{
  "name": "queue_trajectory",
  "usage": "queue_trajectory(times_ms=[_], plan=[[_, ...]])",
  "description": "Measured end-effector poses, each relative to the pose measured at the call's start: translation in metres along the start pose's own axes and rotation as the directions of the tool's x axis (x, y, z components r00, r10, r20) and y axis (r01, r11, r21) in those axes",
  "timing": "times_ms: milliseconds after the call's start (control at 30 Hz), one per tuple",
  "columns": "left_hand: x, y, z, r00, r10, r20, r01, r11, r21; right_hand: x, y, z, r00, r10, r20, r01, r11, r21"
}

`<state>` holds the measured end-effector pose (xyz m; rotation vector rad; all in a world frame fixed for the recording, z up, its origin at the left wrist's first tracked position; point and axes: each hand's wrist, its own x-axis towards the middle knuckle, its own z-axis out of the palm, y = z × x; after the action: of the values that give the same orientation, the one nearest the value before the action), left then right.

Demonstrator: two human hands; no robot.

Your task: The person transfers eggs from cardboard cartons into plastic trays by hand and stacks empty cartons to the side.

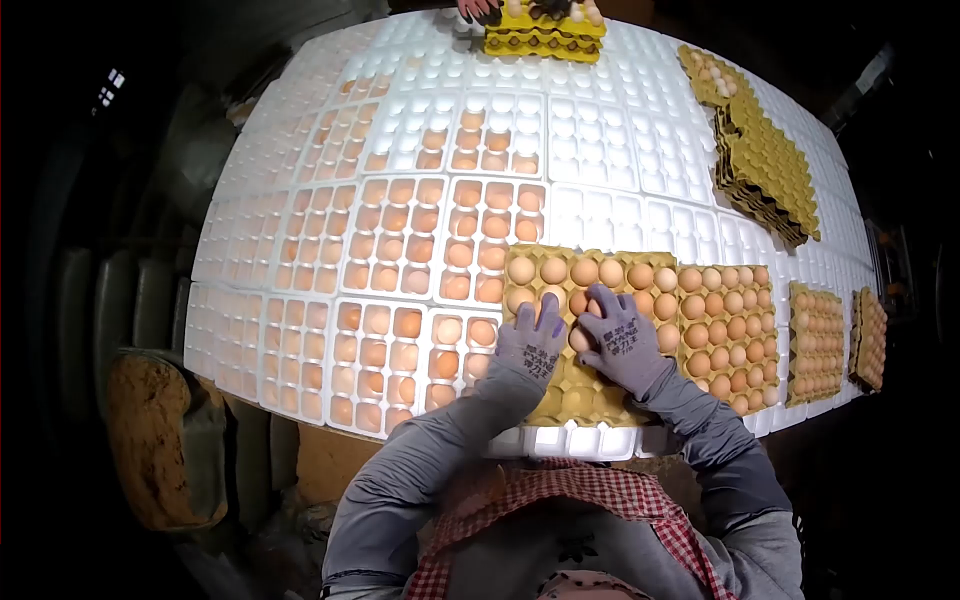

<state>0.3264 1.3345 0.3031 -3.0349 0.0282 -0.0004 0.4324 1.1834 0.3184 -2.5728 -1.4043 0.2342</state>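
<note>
In grey gloves with dark lettering, both my hands work over a yellow-brown pulp egg tray (590, 405) in front of me. My left hand (528, 350) has its fingers bent down around eggs at the tray's left side; its fingertips are partly hidden. To its right, my right hand (624, 345) curls its fingers around eggs, with one egg (580, 340) showing by its thumb. Brown eggs (611, 271) fill the tray's far rows and right side, while its near cups hold none. Under the tray's near edge a white plastic egg tray (580, 441) shows.
White trays cover the table, several on the left holding brown eggs (393, 249). Right of my tray sits another full pulp tray (728, 335), with more full trays (815, 345) beyond. Stacked pulp trays (765, 165) stand far right. Another person's hand (480, 10) is beside yellow trays (545, 45).
</note>
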Motion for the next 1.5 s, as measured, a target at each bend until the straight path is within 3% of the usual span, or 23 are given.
queue_trajectory(times_ms=[67, 233, 300, 367, 433, 500, 667, 700, 767, 800, 833, 900, 967, 1000, 1033, 1067, 1100, 1167, 1233, 1333, 1400, 1467, 1500], plan=[[-0.005, -0.010, 0.006, 0.989, -0.121, -0.084, 0.071, 0.890, -0.450, 0.014, 0.022, -0.024, 0.999, 0.035, 0.010, -0.035, 0.850, 0.525], [0.005, -0.062, 0.023, 0.786, -0.598, -0.158, 0.111, 0.387, -0.916, 0.170, 0.043, -0.037, 0.886, 0.315, -0.339, -0.056, 0.800, 0.598], [0.025, -0.103, 0.035, 0.700, -0.684, -0.204, 0.068, 0.349, -0.935, 0.248, 0.066, -0.009, 0.833, 0.285, -0.475, -0.122, 0.931, 0.345], [0.049, -0.146, 0.055, 0.657, -0.723, -0.214, 0.122, 0.382, -0.916, 0.301, 0.076, 0.003, 0.903, 0.320, -0.288, -0.323, 0.946, 0.037], [0.067, -0.194, 0.072, 0.582, -0.783, -0.220, 0.259, 0.435, -0.862, 0.334, 0.087, 0.016, 0.932, 0.315, -0.178, -0.308, 0.949, 0.064], [0.088, -0.239, 0.078, 0.553, -0.732, -0.397, 0.358, 0.639, -0.681, 0.357, 0.078, 0.016, 0.886, 0.250, -0.391, -0.124, 0.939, 0.320], [0.133, -0.304, 0.090, 0.613, -0.721, -0.323, 0.501, 0.671, -0.547, 0.415, 0.069, 0.021, 0.964, 0.106, -0.242, -0.091, 0.993, 0.072], [0.138, -0.309, 0.093, 0.616, -0.740, -0.269, 0.509, 0.635, -0.580, 0.428, 0.061, 0.024, 0.954, 0.069, -0.291, -0.011, 0.980, 0.198], [0.149, -0.319, 0.097, 0.618, -0.755, -0.219, 0.521, 0.602, -0.604, 0.443, 0.031, 0.029, 0.956, 0.042, -0.289, 0.214, 0.574, 0.790], [0.156, -0.323, 0.098, 0.594, -0.764, -0.250, 0.441, 0.569, -0.694, 0.443, 0.003, 0.020, 0.991, 0.038, -0.124, 0.112, 0.229, 0.967], [0.161, -0.329, 0.097, 0.569, -0.773, -0.279, 0.349, 0.535, -0.769, 0.454, -0.015, 0.025, 0.989, 0.037, -0.146, 0.137, 0.180, 0.974], [0.178, -0.346, 0.107, 0.718, -0.686, -0.118, 0.526, 0.645, -0.553, 0.500, -0.030, 0.054, 0.930, -0.032, -0.367, 0.329, 0.518, 0.790], [0.192, -0.370, 0.102, 0.680, -0.733, -0.017, 0.446, 0.432, -0.784, 0.516, -0.041, 0.061, 0.938, -0.079, -0.338, 0.302, 0.667, 0.681], [0.202, -0.378, 0.114, 0.543, -0.822, -0.171, 0.278, 0.368, -0.887, 0.545, -0.020, 0.098, 0.807, -0.411, -0.424, 0.501, 0.856, 0.124], [0.207, -0.383, 0.129, 0.367, -0.891, -0.268, 0.084, 0.319, -0.944, 0.525, -0.030, 0.079, 0.923, -0.329, -0.199, 0.316, 0.944, -0.095], [0.211, -0.388, 0.136, 0.360, -0.910, -0.204, -0.183, 0.145, -0.972, 0.518, -0.030, 0.075, 0.907, -0.294, -0.300, 0.336, 0.937, 0.096], [0.214, -0.395, 0.143, 0.371, -0.910, -0.185, -0.177, 0.126, -0.976, 0.505, -0.025, 0.073, 0.898, -0.230, -0.376, 0.346, 0.896, 0.279], [0.216, -0.409, 0.162, 0.658, -0.687, -0.308, 0.410, 0.670, -0.620, 0.454, -0.022, 0.039, 0.963, -0.040, -0.266, 0.244, 0.545, 0.802], [0.206, -0.392, 0.153, 0.704, -0.709, -0.046, 0.660, 0.677, -0.326, 0.373, -0.003, 0.000, 0.967, 0.020, -0.254, 0.202, 0.543, 0.815], [0.176, -0.375, 0.159, 0.763, -0.610, -0.213, 0.431, 0.726, -0.536, 0.241, 0.025, -0.043, 0.943, 0.291, -0.159, -0.001, 0.483, 0.875], [0.145, -0.315, 0.115, 0.798, -0.575, -0.181, 0.068, 0.384, -0.921, 0.167, 0.035, -0.055, 0.879, 0.463, -0.114, -0.117, 0.441, 0.890], [0.093, -0.229, 0.046, 0.887, -0.457, 0.062, 0.124, 0.107, -0.986, 0.099, 0.025, -0.061, 0.810, 0.579, 0.092, -0.374, 0.389, 0.842], [0.068, -0.206, 0.047, 0.951, -0.282, -0.124, 0.006, 0.418, -0.908, 0.074, 0.023, -0.051, 0.889, 0.457, -0.015, -0.308, 0.622, 0.720]])
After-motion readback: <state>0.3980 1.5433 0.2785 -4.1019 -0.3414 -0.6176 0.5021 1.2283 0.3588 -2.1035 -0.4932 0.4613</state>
